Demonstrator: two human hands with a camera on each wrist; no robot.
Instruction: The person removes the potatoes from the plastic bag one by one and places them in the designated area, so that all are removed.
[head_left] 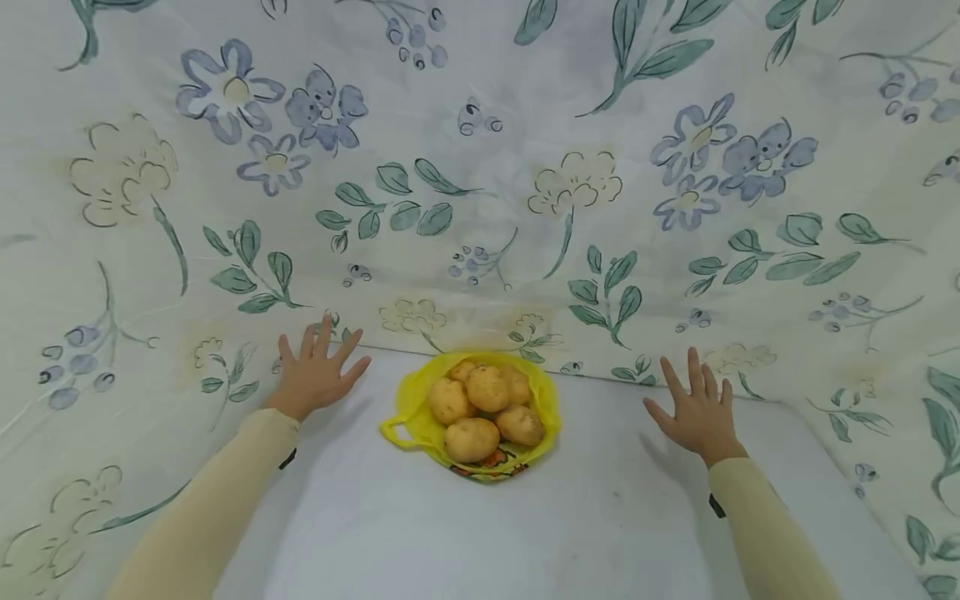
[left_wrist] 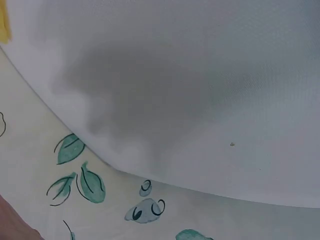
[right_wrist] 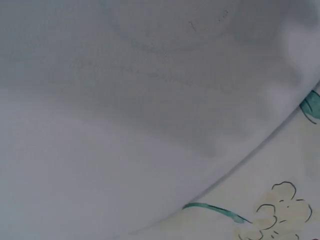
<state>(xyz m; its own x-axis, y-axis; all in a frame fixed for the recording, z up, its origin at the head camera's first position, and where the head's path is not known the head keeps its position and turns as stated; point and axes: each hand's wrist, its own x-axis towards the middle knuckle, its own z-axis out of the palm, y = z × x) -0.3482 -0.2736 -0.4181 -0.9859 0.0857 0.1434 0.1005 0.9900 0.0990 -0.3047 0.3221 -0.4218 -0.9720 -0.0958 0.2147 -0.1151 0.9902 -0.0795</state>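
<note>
A yellow plastic bag lies opened out on the white table, its handle loop pointing left. Several potatoes are heaped inside it, with a red and dark print showing below them. To the left of the bag, my left hand is spread with straight fingers and holds nothing. My right hand is spread likewise to the right of the bag, also holding nothing. Both hands are apart from the bag. In the left wrist view, a bit of yellow bag shows at the top left corner.
The white tabletop has a rounded far edge. Behind it and at both sides hangs a cloth printed with flowers and leaves. Soft shadows of the hands fall on the tabletop in both wrist views.
</note>
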